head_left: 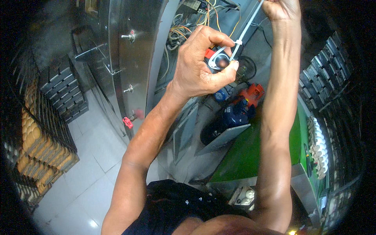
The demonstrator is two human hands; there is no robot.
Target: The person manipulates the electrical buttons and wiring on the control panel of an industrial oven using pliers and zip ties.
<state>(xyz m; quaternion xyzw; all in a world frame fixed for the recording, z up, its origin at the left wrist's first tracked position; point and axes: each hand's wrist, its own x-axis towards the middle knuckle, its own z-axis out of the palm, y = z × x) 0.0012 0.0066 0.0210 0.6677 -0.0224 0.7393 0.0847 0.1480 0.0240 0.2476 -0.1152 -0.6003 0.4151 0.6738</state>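
Observation:
My left hand (196,64), thumb and forefinger curled inward, grips a small dark round-ended part (223,61) with a red piece (210,54) beside it. Around this part loops a white cable tie (248,28), its locking head close to my left fingertips. Up at the top edge, the long tail of the tie runs taut to my right hand (282,8), whose fingers are closed on it and partly cut off by the frame. Behind the left hand hang loose yellow, orange and grey wires (181,31) in an open housing.
A steel panel (135,58) with toggle switches and a red valve handle (127,122) stands left. Below my hands are a dark blue cylinder (225,121) and a red device (251,94). Egg trays (318,147) rest on a green surface (243,156); racks (49,145) hold tan rounded items.

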